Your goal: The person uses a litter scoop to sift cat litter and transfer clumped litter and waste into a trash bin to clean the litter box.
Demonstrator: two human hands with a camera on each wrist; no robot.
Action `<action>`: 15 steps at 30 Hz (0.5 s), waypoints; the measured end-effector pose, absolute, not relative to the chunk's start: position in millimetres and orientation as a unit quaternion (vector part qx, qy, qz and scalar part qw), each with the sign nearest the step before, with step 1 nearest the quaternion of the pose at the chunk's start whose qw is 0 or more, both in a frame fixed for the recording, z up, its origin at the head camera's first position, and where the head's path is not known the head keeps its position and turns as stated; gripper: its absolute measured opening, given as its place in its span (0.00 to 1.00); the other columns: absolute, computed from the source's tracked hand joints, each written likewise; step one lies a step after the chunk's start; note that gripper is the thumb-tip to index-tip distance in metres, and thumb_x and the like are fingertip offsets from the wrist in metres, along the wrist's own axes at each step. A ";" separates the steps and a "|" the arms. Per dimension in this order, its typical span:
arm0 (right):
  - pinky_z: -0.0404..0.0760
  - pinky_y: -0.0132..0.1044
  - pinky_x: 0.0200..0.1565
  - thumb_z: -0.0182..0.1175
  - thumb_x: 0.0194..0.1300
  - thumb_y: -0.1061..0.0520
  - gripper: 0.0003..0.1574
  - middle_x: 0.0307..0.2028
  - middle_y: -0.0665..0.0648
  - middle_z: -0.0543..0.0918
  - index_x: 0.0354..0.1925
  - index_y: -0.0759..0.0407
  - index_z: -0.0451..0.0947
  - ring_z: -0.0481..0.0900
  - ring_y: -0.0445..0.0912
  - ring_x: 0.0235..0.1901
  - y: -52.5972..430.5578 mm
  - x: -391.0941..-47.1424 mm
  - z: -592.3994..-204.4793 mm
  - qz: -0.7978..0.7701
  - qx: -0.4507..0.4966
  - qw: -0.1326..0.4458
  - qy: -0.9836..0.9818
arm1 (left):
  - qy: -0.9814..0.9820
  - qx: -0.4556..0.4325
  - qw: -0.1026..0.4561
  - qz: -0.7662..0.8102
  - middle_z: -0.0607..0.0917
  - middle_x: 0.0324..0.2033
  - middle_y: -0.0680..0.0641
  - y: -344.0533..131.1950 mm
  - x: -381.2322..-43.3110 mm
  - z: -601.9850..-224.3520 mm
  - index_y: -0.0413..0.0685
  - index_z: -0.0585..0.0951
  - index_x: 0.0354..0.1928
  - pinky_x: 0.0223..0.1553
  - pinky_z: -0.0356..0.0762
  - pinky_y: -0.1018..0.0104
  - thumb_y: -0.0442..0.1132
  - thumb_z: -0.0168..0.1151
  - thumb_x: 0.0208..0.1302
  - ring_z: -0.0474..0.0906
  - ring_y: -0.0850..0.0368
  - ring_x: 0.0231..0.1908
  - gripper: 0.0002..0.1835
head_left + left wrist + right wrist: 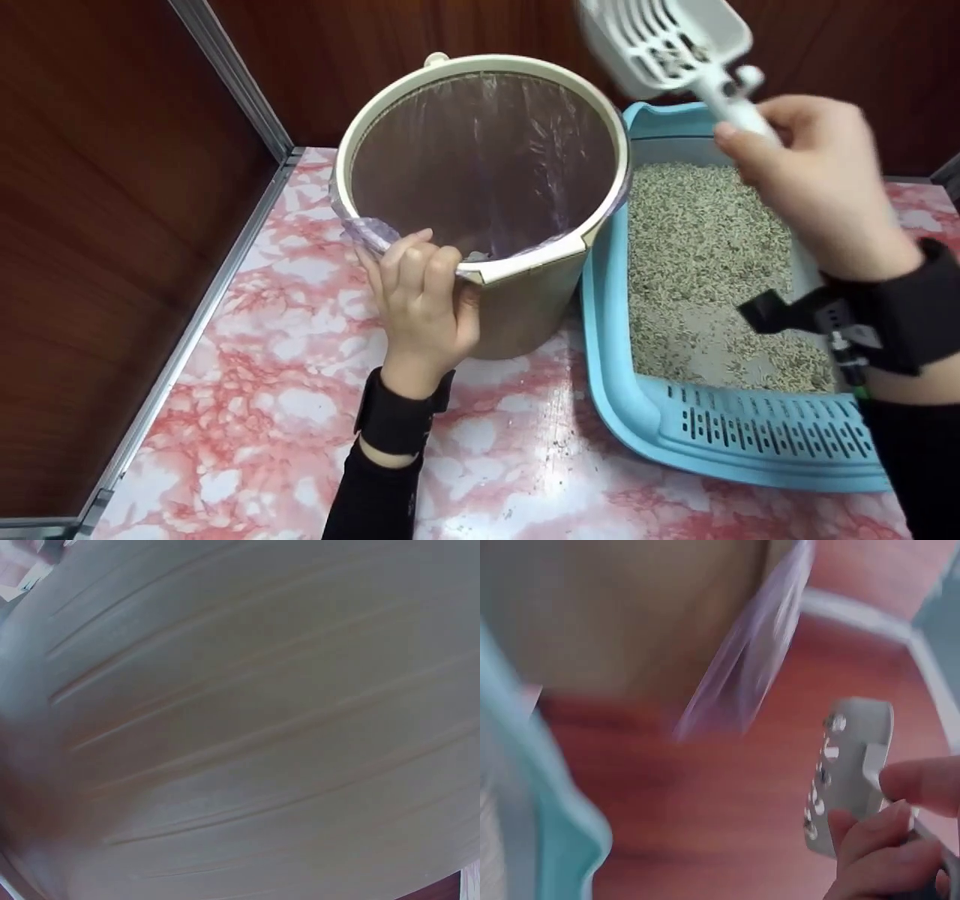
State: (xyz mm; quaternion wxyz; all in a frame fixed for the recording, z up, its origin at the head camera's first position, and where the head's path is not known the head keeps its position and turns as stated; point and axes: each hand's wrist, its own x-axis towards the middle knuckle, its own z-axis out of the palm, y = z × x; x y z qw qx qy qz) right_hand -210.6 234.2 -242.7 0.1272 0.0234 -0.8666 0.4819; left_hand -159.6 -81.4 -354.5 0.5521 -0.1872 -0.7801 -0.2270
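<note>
My left hand (pixel 420 300) grips the near rim of a round beige trash bin (pixel 525 315), fingers over the edge and onto a thin purple bag (pixel 487 150) lining it. The bin's ribbed side (pixel 262 727) fills the left wrist view. Raised over the back of a blue litter box (pixel 604 337), my right hand (pixel 832 172) holds a white litter scoop (pixel 720 37) by its handle, thumb along the top. A few small bits sit in the scoop near its handle. Pale pellet litter (pixel 697 240) covers much of the box floor, with a thinner patch toward the front.
The bin stands against the left side of the litter box. Behind both rises a dark wood panel (pixel 315 67), and another panel (pixel 112 225) with a metal frame closes the left side. Litter crumbs (pixel 562 435) lie on the red-and-white marbled floor (pixel 285 420).
</note>
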 end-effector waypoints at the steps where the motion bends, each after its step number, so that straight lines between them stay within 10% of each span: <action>1: 0.68 0.31 0.22 0.65 0.64 0.50 0.11 0.22 0.48 0.81 0.38 0.56 0.83 0.71 0.39 0.18 224.3 -210.8 -242.6 0.450 0.048 0.150 -0.879 | -0.781 -0.187 0.551 -0.227 0.75 0.32 0.45 -80.4 -160.0 -354.6 0.44 0.72 0.38 0.62 0.48 0.20 0.37 0.58 0.52 0.74 0.46 0.52 0.11; 8: 0.63 0.49 0.19 0.58 0.68 0.58 0.10 0.22 0.62 0.79 0.41 0.64 0.80 0.71 0.57 0.17 181.1 -200.6 -254.8 0.079 0.267 0.400 -0.873 | -0.783 -0.196 0.546 -0.226 0.75 0.32 0.46 -75.0 -162.0 -358.1 0.44 0.72 0.39 0.60 0.51 0.19 0.37 0.59 0.52 0.75 0.46 0.52 0.11; 15: 0.63 0.49 0.23 0.55 0.73 0.53 0.15 0.22 0.62 0.80 0.46 0.57 0.85 0.73 0.59 0.20 187.8 -201.1 -254.8 0.077 0.283 0.474 -0.830 | -0.787 -0.196 0.542 -0.221 0.75 0.33 0.45 -73.5 -163.3 -355.2 0.45 0.72 0.39 0.60 0.52 0.20 0.38 0.59 0.54 0.74 0.46 0.52 0.12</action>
